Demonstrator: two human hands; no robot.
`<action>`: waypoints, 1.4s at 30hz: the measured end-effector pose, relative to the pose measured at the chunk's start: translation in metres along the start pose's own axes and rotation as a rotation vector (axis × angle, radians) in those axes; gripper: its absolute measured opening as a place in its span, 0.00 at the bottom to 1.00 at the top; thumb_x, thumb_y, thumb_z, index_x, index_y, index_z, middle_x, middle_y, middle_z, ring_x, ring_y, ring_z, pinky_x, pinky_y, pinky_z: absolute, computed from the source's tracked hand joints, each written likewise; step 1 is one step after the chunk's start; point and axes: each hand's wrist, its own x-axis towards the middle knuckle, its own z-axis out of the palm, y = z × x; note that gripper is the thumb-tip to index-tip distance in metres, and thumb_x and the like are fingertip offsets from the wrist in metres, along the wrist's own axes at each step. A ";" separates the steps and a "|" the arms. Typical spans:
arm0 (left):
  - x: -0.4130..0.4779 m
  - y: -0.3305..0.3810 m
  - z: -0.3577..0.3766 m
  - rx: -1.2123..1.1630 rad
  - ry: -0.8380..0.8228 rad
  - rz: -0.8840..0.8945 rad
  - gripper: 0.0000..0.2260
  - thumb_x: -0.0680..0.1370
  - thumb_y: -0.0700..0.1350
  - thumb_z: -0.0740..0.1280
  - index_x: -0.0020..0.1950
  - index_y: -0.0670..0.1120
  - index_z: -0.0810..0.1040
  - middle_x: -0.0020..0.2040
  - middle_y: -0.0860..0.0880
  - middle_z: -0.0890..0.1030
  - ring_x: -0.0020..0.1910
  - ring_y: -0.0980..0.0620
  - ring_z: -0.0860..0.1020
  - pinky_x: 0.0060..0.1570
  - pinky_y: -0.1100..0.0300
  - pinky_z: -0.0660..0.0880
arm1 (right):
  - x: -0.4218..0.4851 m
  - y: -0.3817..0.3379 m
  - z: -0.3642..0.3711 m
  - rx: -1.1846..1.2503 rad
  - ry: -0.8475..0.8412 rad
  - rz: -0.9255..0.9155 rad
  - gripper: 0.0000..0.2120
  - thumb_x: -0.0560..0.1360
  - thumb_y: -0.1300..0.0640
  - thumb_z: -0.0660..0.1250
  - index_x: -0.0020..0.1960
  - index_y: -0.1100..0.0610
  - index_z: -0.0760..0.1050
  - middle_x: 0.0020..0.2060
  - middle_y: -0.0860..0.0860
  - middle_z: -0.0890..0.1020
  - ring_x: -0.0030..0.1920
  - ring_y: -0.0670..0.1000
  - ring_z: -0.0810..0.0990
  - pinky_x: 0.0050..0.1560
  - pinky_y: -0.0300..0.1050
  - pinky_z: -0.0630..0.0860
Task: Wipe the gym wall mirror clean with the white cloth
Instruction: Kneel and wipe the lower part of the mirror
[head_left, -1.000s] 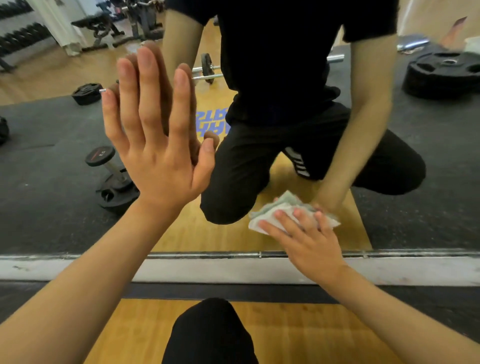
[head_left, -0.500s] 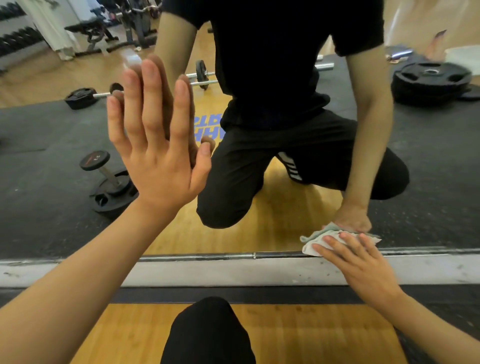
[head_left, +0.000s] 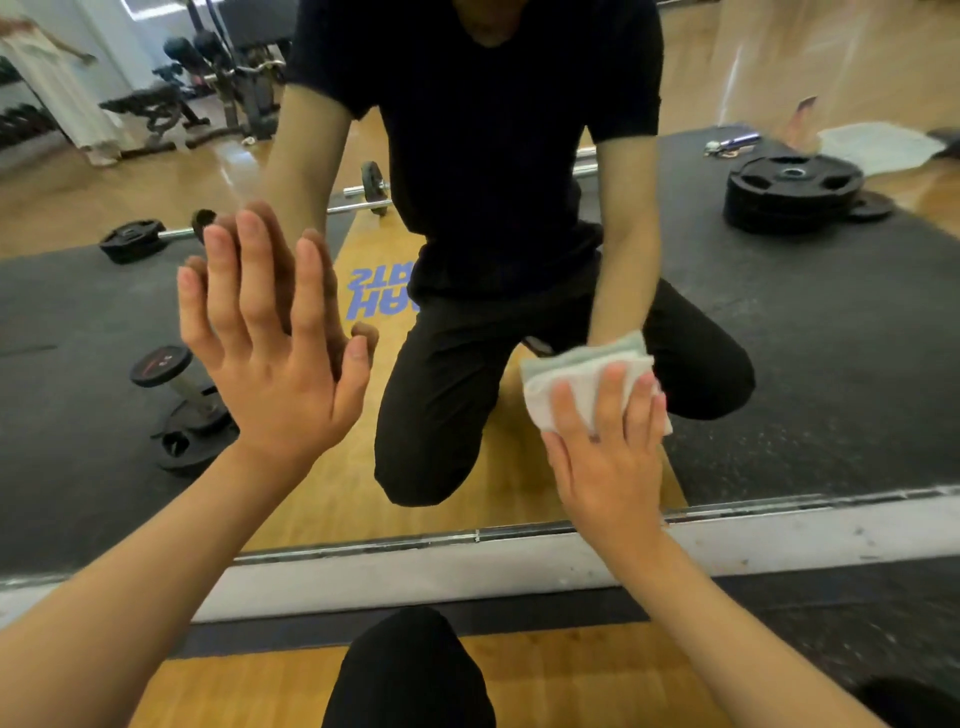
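Head view: the right hand (head_left: 605, 457) presses the folded cloth (head_left: 582, 387) flat against the lower mirror (head_left: 831, 364), fingers straight and slightly spread. The left hand (head_left: 270, 374) braces on the glass, fingers splayed. The cloth looks soft and light, best held under the palm.

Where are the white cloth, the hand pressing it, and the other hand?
white cloth (head_left: 563, 371), head view, its upper left fold.
right hand (head_left: 608, 465), head view, its back.
left hand (head_left: 275, 384), head view, its back.
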 end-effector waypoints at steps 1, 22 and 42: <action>-0.001 0.001 0.001 -0.002 0.007 0.002 0.31 0.86 0.57 0.51 0.87 0.49 0.49 0.78 0.33 0.56 0.86 0.48 0.42 0.83 0.43 0.46 | -0.039 0.012 0.008 -0.012 -0.102 0.045 0.30 0.86 0.50 0.63 0.83 0.52 0.52 0.81 0.62 0.48 0.79 0.70 0.51 0.76 0.73 0.63; -0.002 0.000 0.006 0.005 0.043 0.010 0.31 0.86 0.58 0.49 0.87 0.48 0.50 0.82 0.35 0.54 0.86 0.47 0.43 0.83 0.43 0.46 | -0.080 -0.004 0.015 -0.033 -0.287 0.038 0.48 0.76 0.56 0.77 0.85 0.51 0.50 0.85 0.58 0.46 0.84 0.65 0.42 0.79 0.68 0.54; -0.001 0.000 0.003 -0.018 0.051 0.036 0.33 0.84 0.55 0.57 0.87 0.47 0.53 0.87 0.45 0.46 0.86 0.44 0.47 0.83 0.42 0.48 | 0.049 -0.002 -0.026 -0.097 -0.039 -0.022 0.25 0.89 0.44 0.47 0.84 0.51 0.52 0.84 0.60 0.48 0.84 0.62 0.40 0.83 0.59 0.38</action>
